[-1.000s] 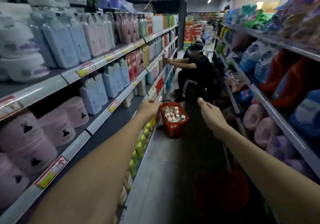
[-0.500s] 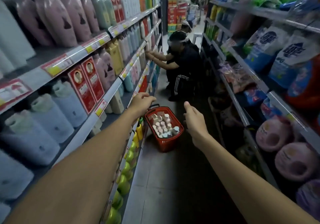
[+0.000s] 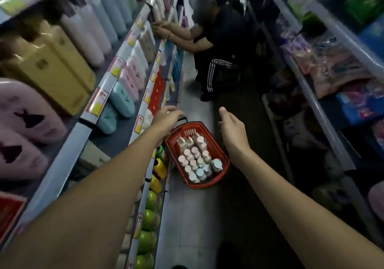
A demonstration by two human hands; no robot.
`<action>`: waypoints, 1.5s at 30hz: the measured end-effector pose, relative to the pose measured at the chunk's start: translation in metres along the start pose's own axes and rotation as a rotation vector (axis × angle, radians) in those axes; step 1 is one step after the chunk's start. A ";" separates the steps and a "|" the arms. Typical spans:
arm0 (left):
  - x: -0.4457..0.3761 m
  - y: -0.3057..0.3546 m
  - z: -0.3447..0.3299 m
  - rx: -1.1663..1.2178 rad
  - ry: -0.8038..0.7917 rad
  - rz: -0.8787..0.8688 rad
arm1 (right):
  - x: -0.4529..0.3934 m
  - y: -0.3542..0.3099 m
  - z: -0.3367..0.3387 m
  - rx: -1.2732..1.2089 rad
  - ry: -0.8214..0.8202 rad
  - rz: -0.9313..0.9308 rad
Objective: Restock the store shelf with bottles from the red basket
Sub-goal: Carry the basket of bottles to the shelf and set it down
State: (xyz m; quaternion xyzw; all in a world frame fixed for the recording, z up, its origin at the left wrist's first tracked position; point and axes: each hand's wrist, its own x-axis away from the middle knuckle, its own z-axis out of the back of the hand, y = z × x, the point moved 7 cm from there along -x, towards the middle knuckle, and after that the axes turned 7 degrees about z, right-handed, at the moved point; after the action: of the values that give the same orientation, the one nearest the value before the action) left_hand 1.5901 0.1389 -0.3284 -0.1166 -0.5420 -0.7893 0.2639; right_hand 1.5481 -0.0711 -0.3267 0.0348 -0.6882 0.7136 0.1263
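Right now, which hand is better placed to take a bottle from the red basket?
Probably right. The right hand hangs open beside the red basket, near its bottles. The left hand hovers over the black handle at the far rim.

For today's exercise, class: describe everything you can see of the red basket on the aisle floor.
The red basket looks like plastic, with slotted walls and a dark handle at its far end. It stands upright on the grey aisle floor, close beside the bottom of the shelf on the left. It is packed with upright bottles with pink, cream and light blue caps. The left hand reaches over the handle; whether it touches is unclear. The right hand hovers open beside it.
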 end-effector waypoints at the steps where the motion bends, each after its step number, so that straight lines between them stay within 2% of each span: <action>1: -0.024 0.005 -0.006 -0.011 -0.014 0.010 | -0.022 0.006 -0.007 -0.005 0.011 -0.020; 6: -0.170 0.005 -0.030 -0.105 -0.073 0.055 | -0.125 0.057 -0.044 -0.045 0.064 -0.152; 11: -0.312 -0.030 -0.058 -0.260 -0.141 0.093 | -0.220 0.136 -0.076 -0.059 0.162 -0.281; 17: -0.450 -0.109 -0.104 -0.413 -0.187 0.124 | -0.298 0.269 -0.088 -0.081 0.299 -0.395; 22: -0.534 -0.188 -0.142 -0.477 -0.231 0.127 | -0.308 0.389 -0.088 -0.048 0.416 -0.516; 26: -0.579 -0.236 -0.159 -0.549 -0.188 0.119 | -0.295 0.472 -0.087 -0.042 0.549 -0.631; 31: -0.612 -0.271 -0.169 -0.586 -0.157 0.043 | -0.284 0.509 -0.090 0.063 0.676 -0.611; 33: -0.620 -0.277 -0.167 -0.639 -0.131 -0.034 | -0.273 0.506 -0.083 0.204 0.791 -0.563; 35: -0.628 -0.279 -0.162 -0.766 -0.071 -0.113 | -0.259 0.497 -0.071 0.471 0.926 -0.466; 37: -0.635 -0.279 -0.159 -0.850 -0.017 -0.166 | -0.244 0.506 -0.064 0.695 0.950 -0.534; 38: -0.638 -0.280 -0.159 -0.837 -0.022 -0.154 | -0.239 0.519 -0.063 0.695 0.931 -0.615; 40: -0.642 -0.284 -0.162 -0.775 -0.079 -0.145 | -0.234 0.544 -0.070 0.540 0.904 -0.710; 45: -0.632 -0.286 -0.163 -0.884 -0.069 -0.235 | -0.238 0.563 -0.073 0.463 0.915 -0.607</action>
State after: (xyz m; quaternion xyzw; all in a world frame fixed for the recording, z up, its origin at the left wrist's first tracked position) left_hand 1.9784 0.2513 -0.9159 -0.1820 -0.1715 -0.9650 0.0793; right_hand 1.6581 -0.0415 -0.9319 -0.0543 -0.3496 0.7195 0.5976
